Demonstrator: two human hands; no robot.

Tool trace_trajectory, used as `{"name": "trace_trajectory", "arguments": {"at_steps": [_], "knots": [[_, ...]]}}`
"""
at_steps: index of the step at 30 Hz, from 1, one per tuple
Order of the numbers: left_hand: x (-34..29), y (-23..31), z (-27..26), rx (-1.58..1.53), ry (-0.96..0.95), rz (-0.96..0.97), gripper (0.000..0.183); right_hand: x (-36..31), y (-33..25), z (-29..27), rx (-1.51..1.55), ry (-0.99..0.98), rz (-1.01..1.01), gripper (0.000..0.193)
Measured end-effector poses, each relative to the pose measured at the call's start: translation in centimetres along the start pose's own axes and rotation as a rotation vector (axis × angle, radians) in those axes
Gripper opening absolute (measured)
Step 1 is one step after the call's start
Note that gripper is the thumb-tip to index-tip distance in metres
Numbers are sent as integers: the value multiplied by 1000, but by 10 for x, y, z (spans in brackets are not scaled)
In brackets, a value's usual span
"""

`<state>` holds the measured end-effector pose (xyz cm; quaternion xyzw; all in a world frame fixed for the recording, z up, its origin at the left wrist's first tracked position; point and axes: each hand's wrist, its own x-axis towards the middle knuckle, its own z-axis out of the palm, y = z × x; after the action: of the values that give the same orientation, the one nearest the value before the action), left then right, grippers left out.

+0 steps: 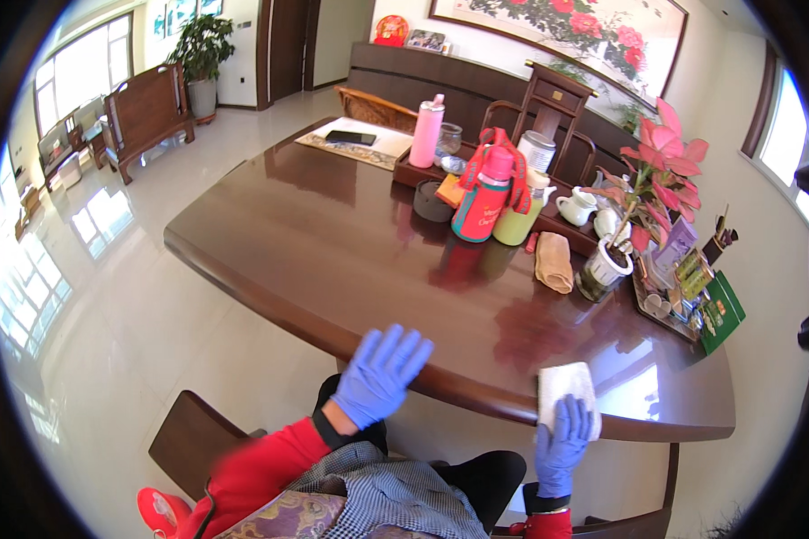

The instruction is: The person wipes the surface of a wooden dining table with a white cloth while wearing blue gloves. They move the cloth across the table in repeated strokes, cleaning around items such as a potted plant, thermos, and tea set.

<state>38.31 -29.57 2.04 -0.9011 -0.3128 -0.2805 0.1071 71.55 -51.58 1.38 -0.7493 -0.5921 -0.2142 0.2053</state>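
My left hand (377, 375), in a blue-violet glove, is over the near edge of the glossy dark wooden table (333, 260), its fingers stretched out and holding nothing. Whether it touches the wood I cannot tell. On the right, my right hand (562, 449), gloved the same way, holds a folded white cloth (566, 384) against the table's front edge. The cloth lies partly on the tabletop, with my fingers over its lower part. Beyond it lies a folded tan cloth (554, 262), next to a potted plant with pink-red leaves (663, 153).
A red bottle in a carrier (484, 202), a green bottle (519, 220), a pink bottle (427, 133) and a dark round ashtray (432, 202) stand toward the back. A phone (351, 137) lies at the far left. A small tray (663, 310) of items sits right. A wooden chair (198, 440) is beside me.
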Motion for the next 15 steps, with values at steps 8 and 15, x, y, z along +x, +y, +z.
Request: {"name": "trace_trajectory", "arguments": {"at_steps": [8,15], "knots": [[-47,-127,-28,188,21,-433,95,16,-19,4,-80,-1,80,59],[-44,-123,-10,140,163,-453,85,76,-172,32,73,-44,-201,57]]}}
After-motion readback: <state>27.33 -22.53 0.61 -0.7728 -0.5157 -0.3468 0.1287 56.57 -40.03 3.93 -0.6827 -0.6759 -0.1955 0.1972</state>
